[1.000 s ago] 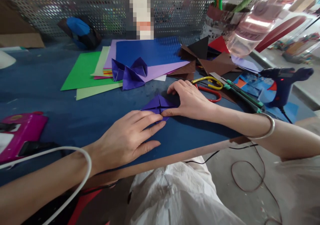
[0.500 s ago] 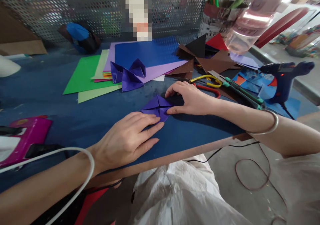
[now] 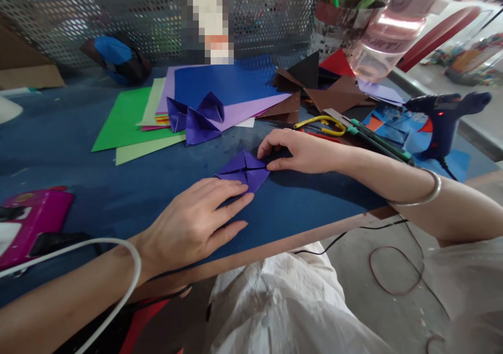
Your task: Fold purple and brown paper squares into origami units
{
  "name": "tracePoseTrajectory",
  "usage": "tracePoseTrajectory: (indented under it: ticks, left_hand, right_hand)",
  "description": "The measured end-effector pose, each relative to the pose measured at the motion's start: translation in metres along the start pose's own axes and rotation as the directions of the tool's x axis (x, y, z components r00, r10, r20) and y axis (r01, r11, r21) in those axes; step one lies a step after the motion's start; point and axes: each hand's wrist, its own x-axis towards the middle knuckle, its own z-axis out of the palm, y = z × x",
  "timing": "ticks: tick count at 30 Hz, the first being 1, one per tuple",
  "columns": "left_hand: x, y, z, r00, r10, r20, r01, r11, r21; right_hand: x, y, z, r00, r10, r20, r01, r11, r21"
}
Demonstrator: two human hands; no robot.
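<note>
- A person, seen from their own head height, sits at a blue table [image 3: 129, 191] with both bare hands on or close to a small piece of folded purple paper [image 3: 244, 164].
- The folded purple paper lies flat on the table near the front edge, between the hands; it is roughly diamond-shaped, with creased flaps meeting along dark slits at its middle.
- The left hand [image 3: 200, 217] is palm down with fingers loosely spread, its fingertips resting on the paper's near edge, the thumb held apart.
- The right hand [image 3: 301, 152] is at the paper's right corner, thumb and forefinger curved with a narrow gap between them; whether they pinch the corner, I cannot tell.
- Just beyond the paper stands a pointed purple paper form [image 3: 200, 126], in front of stacked sheets, among them a blue sheet [image 3: 223, 84] and a green sheet [image 3: 121, 118].
- Near the right hand, a yellow loop handle [image 3: 332, 132] and a green-and-black cutter [image 3: 379, 140] lie beside brown paper pieces [image 3: 338, 97].
- Farther right are a dark blue glue gun [image 3: 442, 123] and a clear pinkish bottle [image 3: 379, 47].
</note>
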Motion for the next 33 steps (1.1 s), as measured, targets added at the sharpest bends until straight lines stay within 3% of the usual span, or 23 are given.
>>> tracePoseTrajectory:
  ticks: [7, 15, 18, 21, 26, 33]
  left_hand:
    - [0.002, 0.002, -0.003, 1.0, 0.012, 0.024, -0.011, 1.0, -0.018]
    - [-0.001, 0.001, -0.002, 1.0, 0.002, -0.018, -0.003, 0.998, -0.055]
    - [-0.005, 0.0, -0.006, 0.998, -0.003, -0.058, -0.002, 0.996, -0.092]
    - [-0.007, -0.002, -0.01, 0.993, -0.079, -0.093, 0.062, 0.983, -0.17]
    - [-0.004, -0.008, -0.013, 0.968, -0.221, -0.119, 0.182, 0.944, -0.276]
    - [-0.001, -0.01, -0.003, 0.912, -0.401, -0.087, 0.385, 0.91, -0.156]
  right_hand:
    - [-0.001, 0.0, 0.005, 0.999, 0.03, -0.042, -0.032, 0.999, -0.044]
    - [0.0, 0.003, -0.003, 0.997, -0.063, 0.043, 0.062, 0.998, 0.03]
    - [-0.001, 0.001, -0.001, 0.997, -0.08, -0.008, 0.08, 0.997, -0.008]
    - [-0.003, -0.004, 0.004, 0.986, -0.163, -0.034, 0.157, 0.978, -0.139]
    - [-0.009, -0.01, 0.012, 0.938, -0.339, 0.069, 0.344, 0.895, -0.285]
    - [-0.008, -0.008, 0.015, 0.92, -0.388, 0.049, 0.387, 0.887, -0.252]
